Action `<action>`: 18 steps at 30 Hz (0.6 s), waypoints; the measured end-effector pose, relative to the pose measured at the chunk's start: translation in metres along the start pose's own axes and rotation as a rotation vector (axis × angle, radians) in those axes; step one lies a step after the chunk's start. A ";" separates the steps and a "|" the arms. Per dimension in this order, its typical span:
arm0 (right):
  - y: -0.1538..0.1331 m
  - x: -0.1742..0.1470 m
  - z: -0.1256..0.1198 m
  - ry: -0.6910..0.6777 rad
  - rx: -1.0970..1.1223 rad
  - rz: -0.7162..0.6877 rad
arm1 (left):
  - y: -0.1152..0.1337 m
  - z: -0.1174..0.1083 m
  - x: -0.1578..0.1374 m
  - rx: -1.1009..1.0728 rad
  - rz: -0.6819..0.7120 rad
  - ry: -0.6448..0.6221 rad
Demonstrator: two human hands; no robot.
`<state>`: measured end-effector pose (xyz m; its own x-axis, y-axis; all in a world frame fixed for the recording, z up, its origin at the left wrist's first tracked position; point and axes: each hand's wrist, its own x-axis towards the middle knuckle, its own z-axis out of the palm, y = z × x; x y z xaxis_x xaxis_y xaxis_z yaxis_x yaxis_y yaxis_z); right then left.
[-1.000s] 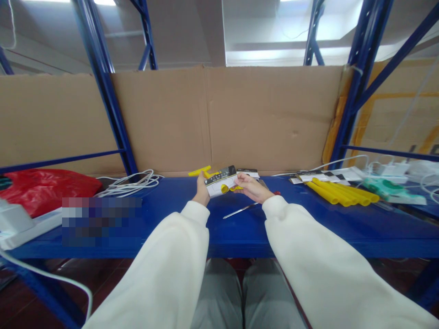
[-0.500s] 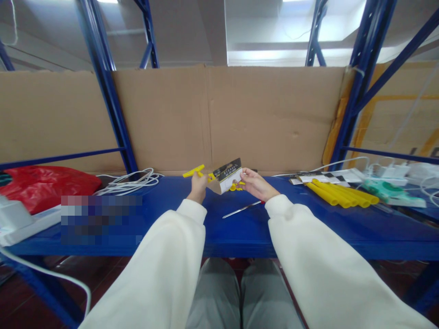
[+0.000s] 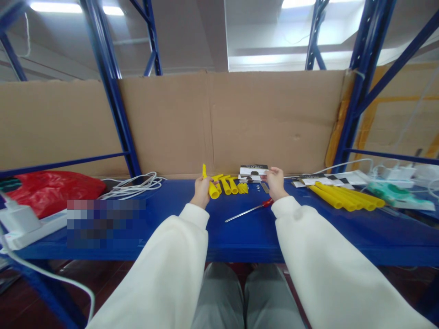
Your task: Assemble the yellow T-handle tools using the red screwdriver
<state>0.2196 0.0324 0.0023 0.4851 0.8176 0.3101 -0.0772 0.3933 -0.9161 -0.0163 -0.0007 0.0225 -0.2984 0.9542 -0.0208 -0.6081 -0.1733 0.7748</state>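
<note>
One yellow tube [image 3: 213,188] in left hand [image 3: 201,189], lengthwise front-to-back, open end nearest.

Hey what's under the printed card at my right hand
Under the printed card by your right hand, another card's white edge seems to show on the blue table. Whatever lies farther underneath is covered.
</note>
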 end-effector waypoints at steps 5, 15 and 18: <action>0.012 0.013 -0.010 0.002 -0.170 -0.151 | 0.003 0.006 -0.014 0.132 0.032 0.090; 0.006 0.043 0.006 -0.083 -0.208 -0.100 | -0.005 0.010 -0.021 0.177 0.008 -0.025; 0.009 0.053 0.012 -0.110 -0.214 -0.082 | -0.008 0.010 -0.020 0.184 -0.005 -0.072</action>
<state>0.2344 0.0839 0.0137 0.3837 0.8322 0.4003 0.1500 0.3716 -0.9162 0.0021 -0.0164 0.0230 -0.2380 0.9711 0.0154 -0.4626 -0.1273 0.8774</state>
